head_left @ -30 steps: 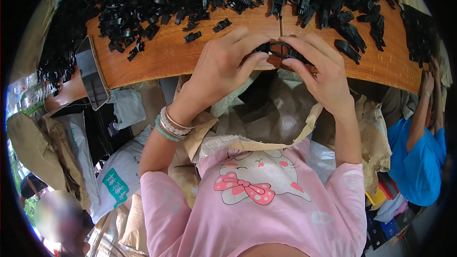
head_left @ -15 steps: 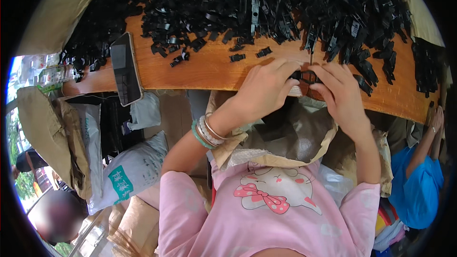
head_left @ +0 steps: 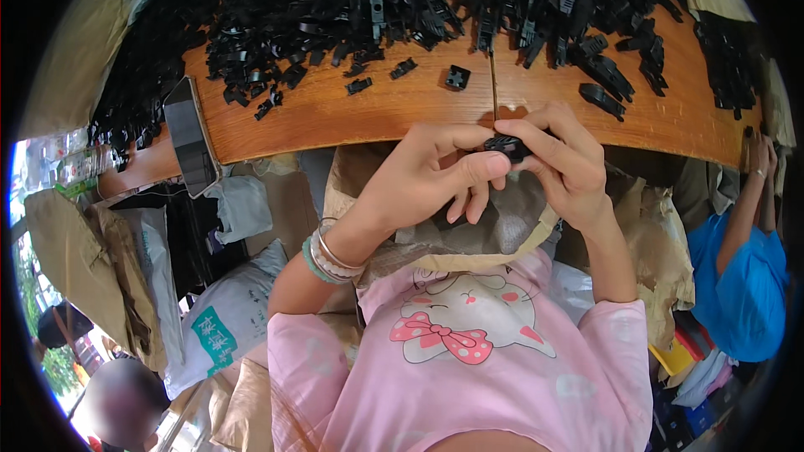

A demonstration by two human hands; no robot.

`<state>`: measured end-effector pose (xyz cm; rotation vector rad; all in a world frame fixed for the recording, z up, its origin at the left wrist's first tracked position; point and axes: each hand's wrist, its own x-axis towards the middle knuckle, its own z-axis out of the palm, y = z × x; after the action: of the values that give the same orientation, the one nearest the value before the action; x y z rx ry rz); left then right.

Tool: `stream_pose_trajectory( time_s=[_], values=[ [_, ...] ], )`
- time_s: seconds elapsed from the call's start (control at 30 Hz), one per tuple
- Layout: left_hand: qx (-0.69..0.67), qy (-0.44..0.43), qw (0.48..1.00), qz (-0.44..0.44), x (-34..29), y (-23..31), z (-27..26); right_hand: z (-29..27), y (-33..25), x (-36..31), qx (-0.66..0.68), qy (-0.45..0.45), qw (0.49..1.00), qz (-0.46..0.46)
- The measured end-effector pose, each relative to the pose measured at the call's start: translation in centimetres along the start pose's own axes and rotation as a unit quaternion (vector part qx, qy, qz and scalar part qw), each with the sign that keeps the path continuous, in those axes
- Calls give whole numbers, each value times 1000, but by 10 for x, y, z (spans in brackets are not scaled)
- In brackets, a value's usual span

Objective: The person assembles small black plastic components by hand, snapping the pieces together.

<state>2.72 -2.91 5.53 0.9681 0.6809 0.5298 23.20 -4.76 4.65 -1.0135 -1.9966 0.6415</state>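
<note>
My left hand and my right hand meet just in front of the table edge. Between their fingertips is a small black plastic part, held by both and partly covered by the fingers; its exact kind is hard to make out. The left thumb lies across its near side, while the right thumb and fingers pinch its right end. Below the hands gapes an open paper sack. A square black plastic piece lies on the table beyond them, with a longer black clip-like piece to the right.
A large heap of black plastic parts covers the far side of the wooden table. A phone lies at the left edge. Filled white bags stand at lower left. A person in a blue top is at right.
Both hands have come back from over the table to its near edge, the black part still between them. The square black piece now shows on the table. The whole view has shifted.
</note>
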Motion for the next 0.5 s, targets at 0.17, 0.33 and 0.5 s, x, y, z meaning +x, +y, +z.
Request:
stream_pose_trajectory(
  time_s=[0.17, 0.33, 0.5],
  values=[
    [-15, 20, 999, 21, 1, -4, 12, -11, -5, -1, -137, -35, 987, -73],
    [19, 20, 999, 36, -2, -15, 19, -14, -9, -10, -182, -30, 980, -76],
    [7, 39, 996, 85, -1, -22, 28, -15, -14, -15, -151, -16, 987, -47]
  ],
)
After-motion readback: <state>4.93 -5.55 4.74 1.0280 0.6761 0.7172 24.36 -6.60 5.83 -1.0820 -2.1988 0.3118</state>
